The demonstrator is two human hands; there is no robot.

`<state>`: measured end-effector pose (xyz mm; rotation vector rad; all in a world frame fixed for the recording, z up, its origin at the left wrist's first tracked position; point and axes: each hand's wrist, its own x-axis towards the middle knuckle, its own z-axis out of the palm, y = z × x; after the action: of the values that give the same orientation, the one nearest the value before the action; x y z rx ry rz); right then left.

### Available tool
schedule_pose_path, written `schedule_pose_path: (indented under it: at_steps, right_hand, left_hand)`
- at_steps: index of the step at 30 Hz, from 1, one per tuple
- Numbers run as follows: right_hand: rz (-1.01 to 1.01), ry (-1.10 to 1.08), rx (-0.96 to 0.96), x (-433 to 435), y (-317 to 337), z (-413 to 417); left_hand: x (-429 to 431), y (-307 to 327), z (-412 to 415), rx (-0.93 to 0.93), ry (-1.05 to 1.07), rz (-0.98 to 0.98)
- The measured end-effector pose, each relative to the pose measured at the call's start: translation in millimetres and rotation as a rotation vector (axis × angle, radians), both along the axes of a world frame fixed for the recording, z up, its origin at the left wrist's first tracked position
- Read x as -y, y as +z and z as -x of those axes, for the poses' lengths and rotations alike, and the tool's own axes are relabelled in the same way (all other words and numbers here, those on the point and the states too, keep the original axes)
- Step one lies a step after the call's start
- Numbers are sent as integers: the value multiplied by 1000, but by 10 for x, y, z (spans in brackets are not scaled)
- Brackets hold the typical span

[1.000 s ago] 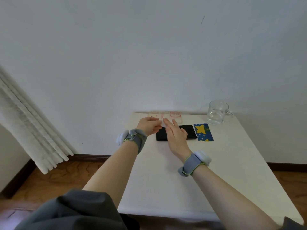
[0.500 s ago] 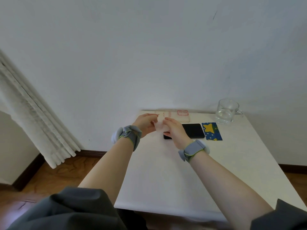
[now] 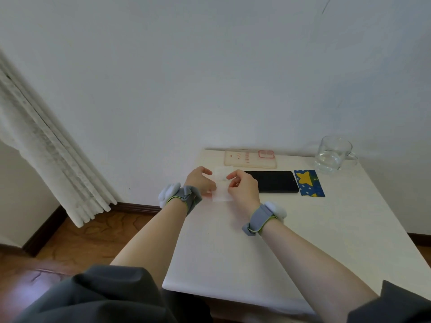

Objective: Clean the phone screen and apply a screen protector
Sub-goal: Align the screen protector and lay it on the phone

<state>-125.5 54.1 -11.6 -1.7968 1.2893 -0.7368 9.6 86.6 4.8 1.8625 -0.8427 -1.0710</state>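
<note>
- The phone point(image 3: 274, 181) lies flat and screen-up on the white table point(image 3: 256, 252), toward the far edge, its long side running left to right; the screen is dark.
- A small white wipe or sheet point(image 3: 221, 188) is held just left of the phone, above the tabletop, between the two hands; it looks thin and partly see-through, and whether it is a cleaning wipe or a film I cannot tell.
- The left hand point(image 3: 200, 181) pinches the sheet's left edge, its fingers curled in and the thumb on top.
- The right hand point(image 3: 243, 186) grips the sheet's right side between thumb and bent fingers, and it covers the phone's left end from view.
- Each wrist wears a grey band with a pale padded piece on the outer side: the left band point(image 3: 184, 199) and the right band point(image 3: 262, 217).
- A blue packet with a yellow star point(image 3: 307, 183) lies just beside the phone's right end.
- A pale, clear phone case with pink markings point(image 3: 250, 158) rests behind the phone, close to the wall.
- A glass mug point(image 3: 333, 155) holding some water stands at the far right corner, handle to the right.
- A white curtain point(image 3: 46, 155) hangs at the left, over a wooden floor point(image 3: 81, 236).
- Dark grey sleeves point(image 3: 93, 297) show at the bottom edge.
</note>
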Motion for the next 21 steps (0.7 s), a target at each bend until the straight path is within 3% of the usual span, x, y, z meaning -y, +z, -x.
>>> schedule_pose_path:
  at_steps: [13, 21]
  right_hand:
    - [347, 21, -363, 55, -88, 44]
    - [294, -185, -387, 390, 53, 260]
  left_hand:
    - [70, -163, -27, 400, 4, 149]
    - [291, -32, 66, 457, 83, 237]
